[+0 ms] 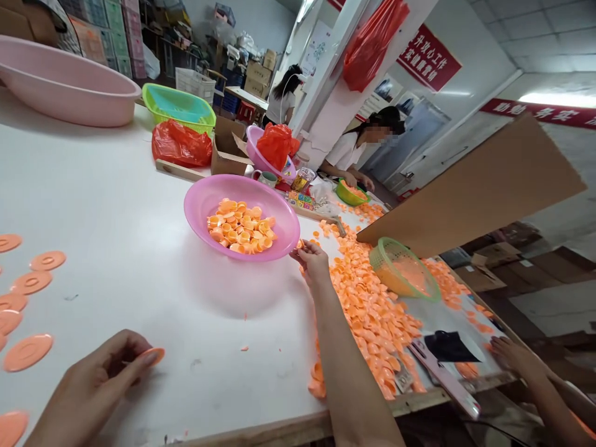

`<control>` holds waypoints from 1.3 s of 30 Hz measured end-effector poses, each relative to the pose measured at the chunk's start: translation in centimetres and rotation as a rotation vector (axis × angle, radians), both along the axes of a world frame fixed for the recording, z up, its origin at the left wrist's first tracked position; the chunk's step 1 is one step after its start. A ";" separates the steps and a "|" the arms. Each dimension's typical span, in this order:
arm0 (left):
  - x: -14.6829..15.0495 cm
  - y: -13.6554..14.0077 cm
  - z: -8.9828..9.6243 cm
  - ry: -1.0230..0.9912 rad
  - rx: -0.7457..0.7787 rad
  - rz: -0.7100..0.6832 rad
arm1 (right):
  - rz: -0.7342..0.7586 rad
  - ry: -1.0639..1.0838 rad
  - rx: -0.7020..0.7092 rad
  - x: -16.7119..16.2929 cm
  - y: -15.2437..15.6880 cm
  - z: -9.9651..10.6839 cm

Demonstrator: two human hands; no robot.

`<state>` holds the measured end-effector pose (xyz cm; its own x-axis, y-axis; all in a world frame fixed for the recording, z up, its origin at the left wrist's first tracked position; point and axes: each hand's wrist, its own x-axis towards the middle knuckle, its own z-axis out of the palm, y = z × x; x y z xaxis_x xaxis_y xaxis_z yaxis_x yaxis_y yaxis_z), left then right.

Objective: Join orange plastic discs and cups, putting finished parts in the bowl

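Observation:
Between thumb and fingers, my left hand (95, 385) pinches an orange plastic disc (156, 356), seen nearly edge-on like a toy saucer. My right hand (313, 262) is closed on a small orange plastic piece (300, 244), likely a toy cup, right beside the pink basin's rim; my fingers partly hide it. The pink basin (195, 214) holds many small orange toy cups (242, 231). Several ringed orange saucers (28, 352) lie flat on the white table (153, 261) at the left. A large heap of small orange pieces (367, 310) spreads beyond my right forearm.
A green basket (405, 268) stands behind the heap, with a cardboard sheet (475, 186) upright behind it. A pink straightener-like tool (444, 379) lies near the front edge. Another person's hand (512, 357) rests at the right. A large pink tub (69, 87) stands far left.

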<state>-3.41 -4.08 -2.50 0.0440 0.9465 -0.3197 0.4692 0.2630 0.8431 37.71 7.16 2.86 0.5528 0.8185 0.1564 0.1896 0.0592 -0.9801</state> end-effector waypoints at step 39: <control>4.5 -1.9 2.5 -0.764 -0.446 0.182 | 0.618 -0.350 -0.115 -19.5 -15.1 -2.1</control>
